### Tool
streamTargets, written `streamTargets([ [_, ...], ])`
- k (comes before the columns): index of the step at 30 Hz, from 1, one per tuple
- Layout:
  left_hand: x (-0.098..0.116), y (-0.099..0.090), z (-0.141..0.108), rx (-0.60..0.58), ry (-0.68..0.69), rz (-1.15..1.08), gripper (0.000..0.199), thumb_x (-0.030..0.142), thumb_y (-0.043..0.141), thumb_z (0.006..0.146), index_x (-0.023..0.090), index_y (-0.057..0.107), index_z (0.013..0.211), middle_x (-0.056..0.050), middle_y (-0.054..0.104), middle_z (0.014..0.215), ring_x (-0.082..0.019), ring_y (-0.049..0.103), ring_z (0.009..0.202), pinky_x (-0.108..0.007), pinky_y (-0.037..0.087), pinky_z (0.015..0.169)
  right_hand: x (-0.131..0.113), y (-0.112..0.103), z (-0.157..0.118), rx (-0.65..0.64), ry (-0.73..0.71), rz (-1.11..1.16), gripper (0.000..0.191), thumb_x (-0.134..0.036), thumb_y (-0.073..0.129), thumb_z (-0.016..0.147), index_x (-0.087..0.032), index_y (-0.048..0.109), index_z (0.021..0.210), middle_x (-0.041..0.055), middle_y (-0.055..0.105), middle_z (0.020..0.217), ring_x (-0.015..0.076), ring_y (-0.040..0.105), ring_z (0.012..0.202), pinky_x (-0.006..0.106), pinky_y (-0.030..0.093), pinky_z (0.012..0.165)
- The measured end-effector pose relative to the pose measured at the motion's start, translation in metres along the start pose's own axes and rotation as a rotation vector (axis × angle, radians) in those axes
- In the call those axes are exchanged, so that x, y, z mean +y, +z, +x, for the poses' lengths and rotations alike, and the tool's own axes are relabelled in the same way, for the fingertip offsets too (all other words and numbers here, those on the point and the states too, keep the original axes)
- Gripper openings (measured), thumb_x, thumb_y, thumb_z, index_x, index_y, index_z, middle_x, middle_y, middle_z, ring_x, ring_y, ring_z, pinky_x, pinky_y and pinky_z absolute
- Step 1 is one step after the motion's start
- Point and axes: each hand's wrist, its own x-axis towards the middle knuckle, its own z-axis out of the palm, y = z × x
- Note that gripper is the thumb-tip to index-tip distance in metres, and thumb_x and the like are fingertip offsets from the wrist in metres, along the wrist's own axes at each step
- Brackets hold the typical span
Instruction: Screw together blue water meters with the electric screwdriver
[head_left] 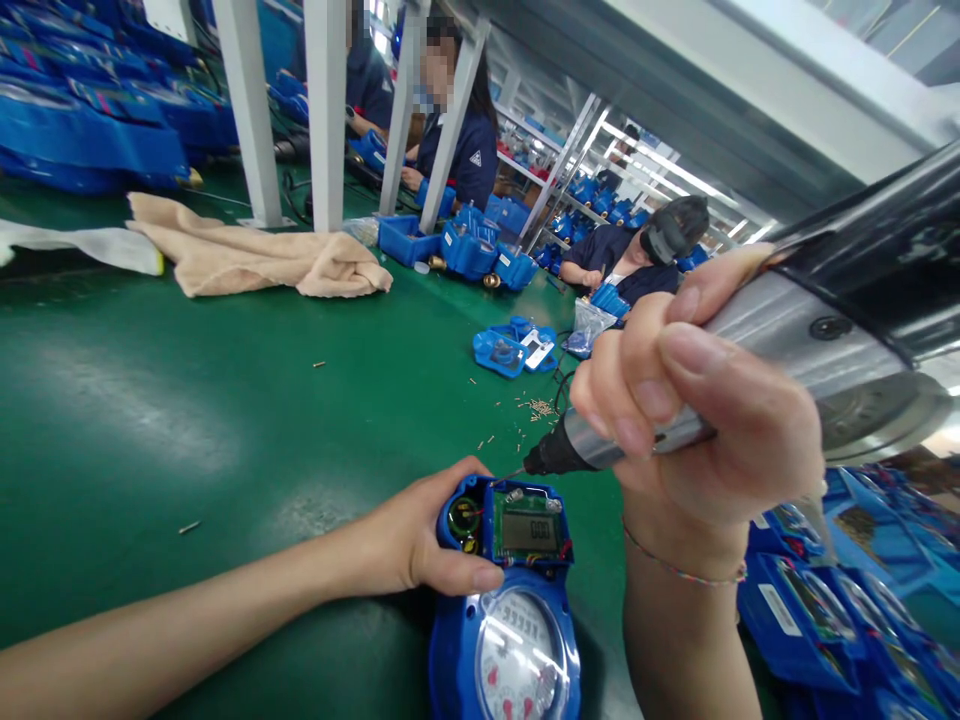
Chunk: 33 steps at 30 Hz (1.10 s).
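A blue water meter (457, 640) lies face up on the green tabletop, its round dial below and a small lit-up circuit board with a display (529, 532) above. My left hand (435, 540) grips the meter's upper left side, thumb across the front. An electric screwdriver (600, 440) is wrapped in the fingers of my right hand (697, 400). It slants down to the left, and its thin bit ends at the top edge of the meter's housing, by the board. Whether a screw sits under the bit is too small to tell.
Loose small screws (538, 408) are scattered beyond the meter, near blue covers (517, 348). A tan cloth (262, 255) lies at the back left. More blue meters (802, 610) are stacked at right and far left. Co-workers (645, 250) sit across the table, beyond white posts (326, 120).
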Motion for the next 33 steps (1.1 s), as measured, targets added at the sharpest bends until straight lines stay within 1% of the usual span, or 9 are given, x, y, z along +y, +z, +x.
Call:
streamTargets([
  [5, 0.010, 0.000, -0.002, 0.011, -0.026, 0.034, 0.061, 0.041, 0.081, 0.067, 0.020, 0.047, 0.113, -0.005, 0.069, 0.106, -0.026, 0.063, 0.100, -0.037, 0.049, 0.086, 0.003, -0.002, 0.001, -0.022, -0.047, 0.071, 0.017, -0.013, 0.058, 0.079, -0.023, 0.050, 0.091, -0.0109, 0.041, 0.052, 0.0057, 0.036, 0.034, 0.020, 0.032, 0.037],
  [8, 0.013, -0.001, -0.002, 0.000, -0.034, 0.074, 0.061, 0.042, 0.080, 0.068, 0.020, 0.047, 0.113, -0.005, 0.069, 0.108, -0.027, 0.063, 0.102, -0.037, 0.049, 0.086, -0.007, -0.012, 0.007, 0.044, -0.068, 0.065, 0.019, -0.015, 0.060, 0.076, -0.023, 0.051, 0.091, -0.0116, 0.037, 0.051, 0.0056, 0.033, 0.035, 0.019, 0.032, 0.038],
  [11, 0.012, -0.002, -0.001, -0.009, -0.038, 0.095, 0.060, 0.043, 0.080, 0.068, 0.020, 0.046, 0.113, -0.006, 0.069, 0.110, -0.027, 0.064, 0.102, -0.037, 0.049, 0.085, -0.024, -0.036, 0.012, 0.213, -0.107, 0.037, 0.018, -0.015, 0.063, 0.071, -0.022, 0.052, 0.084, -0.0120, 0.034, 0.050, 0.0044, 0.031, 0.039, 0.016, 0.031, 0.040],
  [14, 0.010, -0.003, -0.001, -0.023, -0.040, 0.081, 0.060, 0.043, 0.079, 0.069, 0.020, 0.045, 0.114, -0.006, 0.068, 0.110, -0.028, 0.063, 0.105, -0.039, 0.048, 0.088, -0.030, -0.073, 0.008, 0.354, -0.078, -0.089, 0.019, -0.015, 0.062, 0.069, -0.021, 0.052, 0.084, -0.0113, 0.041, 0.050, 0.0049, 0.033, 0.040, 0.017, 0.032, 0.040],
  [17, 0.008, -0.003, 0.000, -0.029, -0.036, 0.076, 0.060, 0.043, 0.080, 0.069, 0.020, 0.045, 0.113, -0.005, 0.069, 0.107, -0.027, 0.063, 0.105, -0.039, 0.048, 0.090, -0.012, -0.113, -0.015, 0.295, 0.261, -0.466, 0.029, -0.022, 0.068, 0.070, -0.021, 0.053, 0.094, -0.0096, 0.049, 0.051, 0.0093, 0.043, 0.039, 0.023, 0.038, 0.041],
  [20, 0.007, -0.005, 0.001, -0.038, -0.023, 0.065, 0.059, 0.043, 0.079, 0.070, 0.020, 0.045, 0.112, -0.006, 0.069, 0.110, -0.026, 0.064, 0.105, -0.038, 0.047, 0.090, 0.025, -0.143, -0.057, 0.158, 0.667, -1.031, 0.026, -0.034, 0.061, 0.079, -0.019, 0.050, 0.098, -0.0041, 0.057, 0.060, 0.0136, 0.057, 0.049, 0.024, 0.045, 0.049],
  [21, 0.007, -0.005, 0.001, -0.040, -0.019, 0.063, 0.059, 0.043, 0.079, 0.070, 0.020, 0.045, 0.112, -0.007, 0.069, 0.112, -0.026, 0.064, 0.105, -0.038, 0.047, 0.091, 0.038, -0.150, -0.073, 0.151, 0.720, -1.108, 0.026, -0.034, 0.061, 0.079, -0.019, 0.050, 0.097, -0.0027, 0.059, 0.063, 0.0147, 0.059, 0.050, 0.024, 0.045, 0.049],
  [27, 0.011, -0.008, 0.001, -0.046, -0.034, 0.098, 0.060, 0.045, 0.077, 0.071, 0.020, 0.046, 0.116, -0.008, 0.069, 0.113, -0.027, 0.062, 0.108, -0.039, 0.045, 0.094, 0.087, -0.169, -0.150, 0.179, 0.815, -1.456, 0.027, -0.028, 0.065, 0.080, -0.020, 0.052, 0.103, 0.0067, 0.067, 0.077, 0.0247, 0.067, 0.070, 0.026, 0.041, 0.057],
  [33, 0.014, -0.007, 0.003, 0.025, -0.039, 0.195, 0.073, 0.054, 0.076, 0.069, 0.019, 0.044, 0.125, -0.008, 0.066, 0.113, -0.028, 0.062, 0.108, -0.039, 0.044, 0.097, 0.096, -0.171, -0.176, 0.162, 0.745, -1.582, 0.023, -0.035, 0.065, 0.086, -0.019, 0.054, 0.100, 0.0113, 0.065, 0.088, 0.0279, 0.064, 0.087, 0.030, 0.044, 0.067],
])
